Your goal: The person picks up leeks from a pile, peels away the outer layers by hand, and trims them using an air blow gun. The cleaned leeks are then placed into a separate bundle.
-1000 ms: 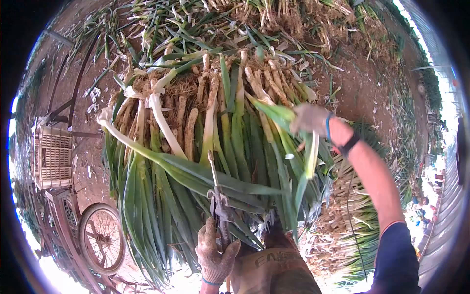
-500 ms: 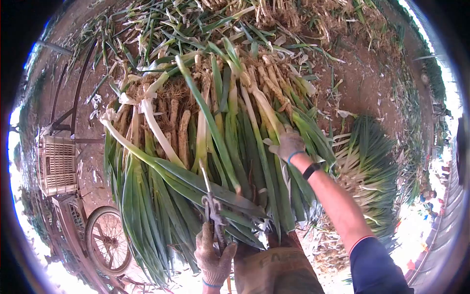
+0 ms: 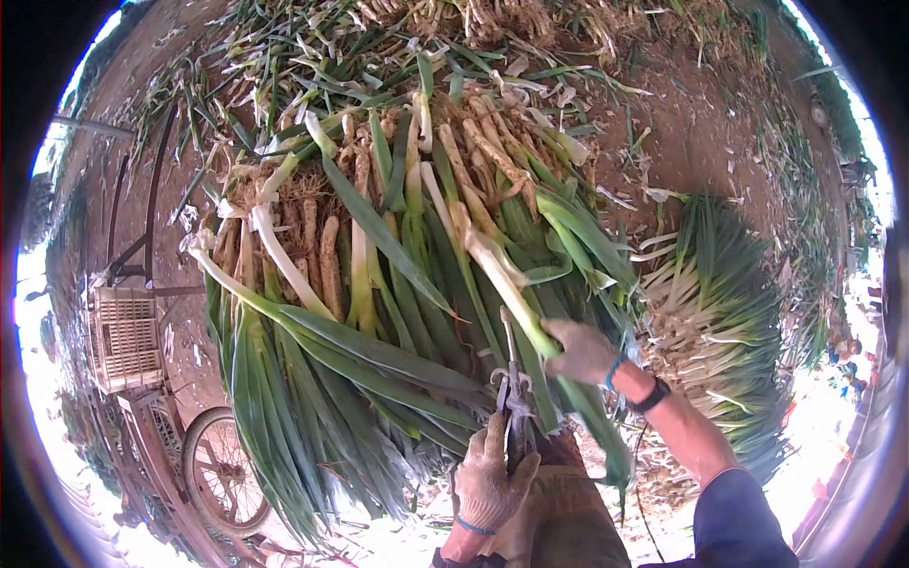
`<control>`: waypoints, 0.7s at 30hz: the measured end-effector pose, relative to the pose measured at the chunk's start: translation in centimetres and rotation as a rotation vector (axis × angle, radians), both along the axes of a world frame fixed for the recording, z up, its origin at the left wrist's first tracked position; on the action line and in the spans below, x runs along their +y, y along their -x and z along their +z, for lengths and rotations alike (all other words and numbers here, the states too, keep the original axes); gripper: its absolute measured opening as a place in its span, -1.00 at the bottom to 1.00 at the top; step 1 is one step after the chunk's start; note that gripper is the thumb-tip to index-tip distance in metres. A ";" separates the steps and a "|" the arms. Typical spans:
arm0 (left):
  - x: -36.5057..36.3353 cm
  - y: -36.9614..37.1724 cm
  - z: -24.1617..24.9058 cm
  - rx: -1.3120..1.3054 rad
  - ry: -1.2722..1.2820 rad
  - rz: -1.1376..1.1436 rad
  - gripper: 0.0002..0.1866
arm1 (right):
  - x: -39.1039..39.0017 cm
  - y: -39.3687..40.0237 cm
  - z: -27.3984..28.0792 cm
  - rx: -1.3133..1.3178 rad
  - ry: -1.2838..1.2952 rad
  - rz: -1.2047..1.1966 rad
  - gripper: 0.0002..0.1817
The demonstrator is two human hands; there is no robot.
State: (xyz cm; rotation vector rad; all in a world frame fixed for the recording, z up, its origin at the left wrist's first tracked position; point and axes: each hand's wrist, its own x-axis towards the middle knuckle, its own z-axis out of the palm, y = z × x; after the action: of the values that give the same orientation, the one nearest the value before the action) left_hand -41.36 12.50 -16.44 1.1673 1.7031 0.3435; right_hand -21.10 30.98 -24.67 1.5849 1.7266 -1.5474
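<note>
Over the leek heap's [image 3: 350,379] near edge, the right hand [image 3: 579,352] grips a leek [image 3: 519,305] by its greens [image 3: 598,426], presumably leaving the shank [image 3: 497,273] exposed; the left hand [image 3: 490,483] curls round a nozzle gun [image 3: 512,393].

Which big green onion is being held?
The long white-and-green onion in the beige-gloved right hand; the other onions lie unheld.

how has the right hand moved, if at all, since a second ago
Yes: the right hand has moved down the view, judged against the pale slatted crate.
</note>
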 end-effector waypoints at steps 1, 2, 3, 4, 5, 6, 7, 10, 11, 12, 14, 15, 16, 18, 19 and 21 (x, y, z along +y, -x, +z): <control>0.2 -0.5 -0.2 0.019 0.018 0.005 -0.09 | -1.9 -0.9 0.1 0.070 -0.031 0.007 -0.04; 0.3 -1.0 -0.5 0.039 0.038 0.011 -0.10 | -3.6 -1.6 0.2 0.056 -0.062 -0.018 -0.06; 0.7 -1.4 -0.6 0.062 0.056 0.015 -0.11 | -4.7 -2.1 0.3 0.086 -0.045 -0.040 -0.07; 1.2 -1.6 -0.6 0.059 0.036 0.028 -0.14 | -5.6 -2.6 0.3 0.117 -0.028 -0.063 -0.08; 1.6 -1.7 -0.7 0.072 0.056 0.023 -0.15 | -6.4 -3.0 0.2 0.149 -0.010 -0.086 -0.09; 2.1 -1.8 -0.9 0.085 0.075 0.019 -0.16 | -6.9 -3.2 0.7 0.149 0.015 -0.093 -0.11; 2.7 -1.8 -1.1 0.098 0.092 0.015 -0.16 | -7.8 -3.6 0.3 0.171 0.014 -0.104 -0.10; 5.4 -1.7 -2.5 0.181 0.062 0.035 -0.19 | -9.3 -5.1 -0.8 0.217 0.035 -0.136 -0.08; 6.5 -1.6 -3.0 0.218 0.050 0.038 -0.20 | -9.6 -5.4 -0.9 0.244 0.032 -0.150 -0.11; 7.7 -1.4 -3.2 0.202 0.067 0.064 -0.25 | -9.9 -5.7 -1.3 0.270 0.029 -0.162 -0.14; 8.5 -0.7 -4.2 0.139 0.019 0.115 -0.25 | -9.5 -6.4 -1.1 0.305 0.109 -0.228 -0.23; 8.7 -0.5 -4.5 0.108 -0.004 0.141 -0.26 | -8.8 -6.6 -0.6 0.314 0.194 -0.282 -0.28; 8.7 -0.4 -3.0 0.015 0.023 0.154 -0.24 | -8.3 -6.9 -0.4 0.324 0.281 -0.336 -0.33; 7.7 -0.8 0.4 -0.044 0.094 0.106 -0.20 | -8.5 -8.1 -1.1 0.392 0.442 -0.584 -0.41; 7.0 -1.0 1.9 -0.074 0.130 0.082 -0.19 | -8.7 -8.9 -1.6 0.422 0.524 -0.709 -0.44; 6.3 -1.0 3.3 -0.104 0.191 0.084 -0.15 | -9.3 -9.2 -2.9 0.471 0.402 -0.652 -0.49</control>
State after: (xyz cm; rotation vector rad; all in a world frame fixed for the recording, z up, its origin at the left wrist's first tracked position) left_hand -40.32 18.82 -13.13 0.9259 1.6576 0.2809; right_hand -11.90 21.64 -27.57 1.7428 0.9847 -2.5545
